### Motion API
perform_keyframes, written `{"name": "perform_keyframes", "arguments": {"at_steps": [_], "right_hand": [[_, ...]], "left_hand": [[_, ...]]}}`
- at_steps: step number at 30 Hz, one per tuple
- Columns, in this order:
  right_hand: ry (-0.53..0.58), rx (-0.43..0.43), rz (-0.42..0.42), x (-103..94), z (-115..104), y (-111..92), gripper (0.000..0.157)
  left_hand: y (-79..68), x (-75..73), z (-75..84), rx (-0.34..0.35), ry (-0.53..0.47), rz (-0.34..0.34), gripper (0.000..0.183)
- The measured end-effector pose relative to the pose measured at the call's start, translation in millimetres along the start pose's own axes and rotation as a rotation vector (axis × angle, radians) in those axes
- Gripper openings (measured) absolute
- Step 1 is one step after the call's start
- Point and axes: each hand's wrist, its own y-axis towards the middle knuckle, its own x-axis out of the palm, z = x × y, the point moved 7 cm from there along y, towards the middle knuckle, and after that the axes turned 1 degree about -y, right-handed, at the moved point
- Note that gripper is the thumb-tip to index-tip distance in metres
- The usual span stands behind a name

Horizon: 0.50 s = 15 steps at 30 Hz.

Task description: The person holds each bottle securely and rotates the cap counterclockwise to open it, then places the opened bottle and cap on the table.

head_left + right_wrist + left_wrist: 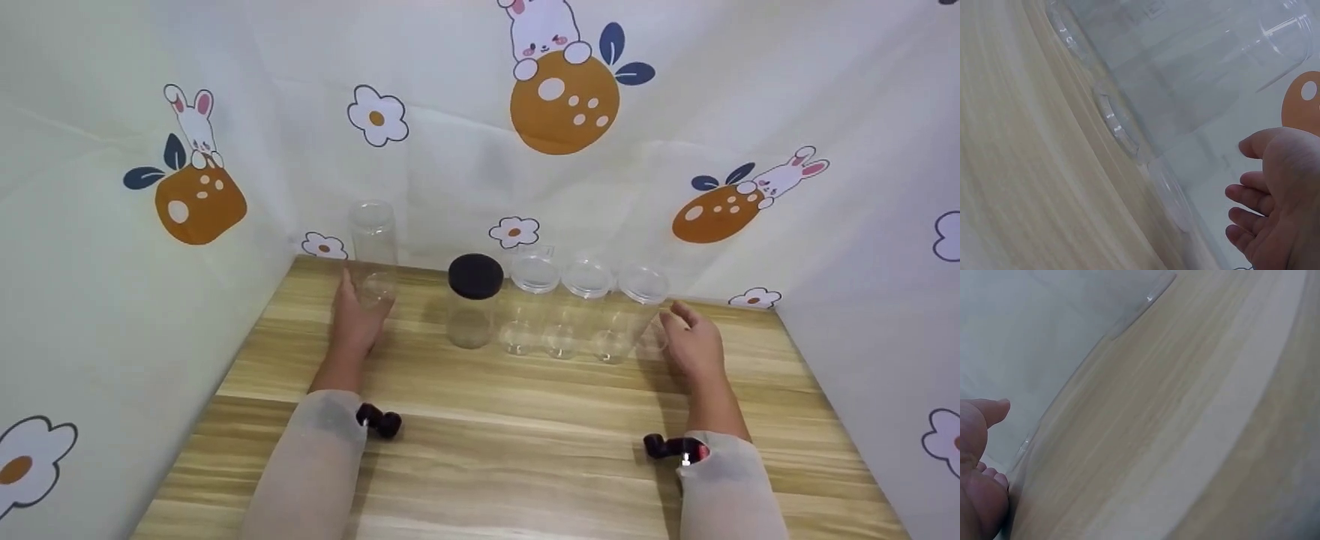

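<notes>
A clear, open-topped jar (373, 247) stands at the back left, and my left hand (360, 315) holds it low down, with fingers on one side and thumb on the other. In the left wrist view the thumb (996, 410) lies against the clear wall and the other fingers are mostly hidden. My right hand (694, 341) is beside the rightmost clear jar (637, 315), its fingers loosely bent and nothing in them. In the right wrist view those fingers (1249, 194) appear apart from the jar.
A clear jar with a black lid (475, 276) stands mid-table. Two more clear jars (535, 281) continue the row to its right. Behind them hangs a patterned cloth (450, 172) with rabbits, oranges and flowers, close to the back edge of the wooden table (510, 450).
</notes>
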Motion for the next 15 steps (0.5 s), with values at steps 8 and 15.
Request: {"name": "perform_keyframes", "arguments": {"at_steps": [8, 15], "right_hand": [[0.076, -0.006, 0.079, -6.4, -6.1, -4.1, 0.066], [0.136, -0.021, 0.130, -12.5, -12.6, -6.3, 0.069]], "left_hand": [[-7.8, -1.0, -2.0, -0.077, -0.095, -0.002, 0.094], [-18.4, 4.9, 0.8, -0.079, -0.081, -0.008, 0.089]]}}
